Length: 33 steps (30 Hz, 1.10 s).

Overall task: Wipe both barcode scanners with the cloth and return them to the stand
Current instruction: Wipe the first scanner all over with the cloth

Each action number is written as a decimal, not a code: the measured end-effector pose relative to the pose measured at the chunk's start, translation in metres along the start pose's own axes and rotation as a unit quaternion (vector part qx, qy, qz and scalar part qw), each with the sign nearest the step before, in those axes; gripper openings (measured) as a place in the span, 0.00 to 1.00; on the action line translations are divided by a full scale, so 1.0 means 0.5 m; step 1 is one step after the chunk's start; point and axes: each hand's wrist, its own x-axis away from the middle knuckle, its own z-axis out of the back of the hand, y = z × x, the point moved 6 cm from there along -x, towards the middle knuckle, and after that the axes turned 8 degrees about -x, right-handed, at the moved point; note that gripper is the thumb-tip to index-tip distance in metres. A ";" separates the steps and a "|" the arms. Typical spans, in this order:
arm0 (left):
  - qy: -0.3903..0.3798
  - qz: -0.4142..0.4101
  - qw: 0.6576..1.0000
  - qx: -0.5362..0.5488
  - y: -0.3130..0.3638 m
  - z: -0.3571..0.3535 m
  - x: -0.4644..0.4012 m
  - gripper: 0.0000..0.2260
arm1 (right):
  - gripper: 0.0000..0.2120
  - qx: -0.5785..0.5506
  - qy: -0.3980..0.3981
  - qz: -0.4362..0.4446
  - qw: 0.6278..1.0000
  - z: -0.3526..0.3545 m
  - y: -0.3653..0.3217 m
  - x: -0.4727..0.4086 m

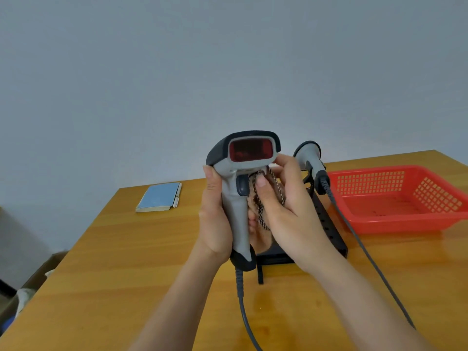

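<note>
1. The grey barcode scanner (238, 188) could be dropped onto the table (126, 262) if the wiping push beats the grip.
2. Its handle is wrapped by the left hand (215, 221), held upright above the stand (326, 224).
3. The cloth (266, 198) is pinched by the right hand (288, 198) beside the trigger.
4. The second scanner (310, 160) is seated in the stand.

Plain office room – wooden desk (126, 274), notebook (158, 197), scanner stand (331, 231), bare wall (228, 59)

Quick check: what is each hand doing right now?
Left hand: grips the scanner by its handle.
Right hand: holds the cloth against the scanner.
</note>
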 end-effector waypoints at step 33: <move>0.047 -0.006 0.989 -0.142 -0.027 0.045 0.002 0.36 | 0.13 0.128 0.129 0.243 0.953 0.024 -0.103 0.020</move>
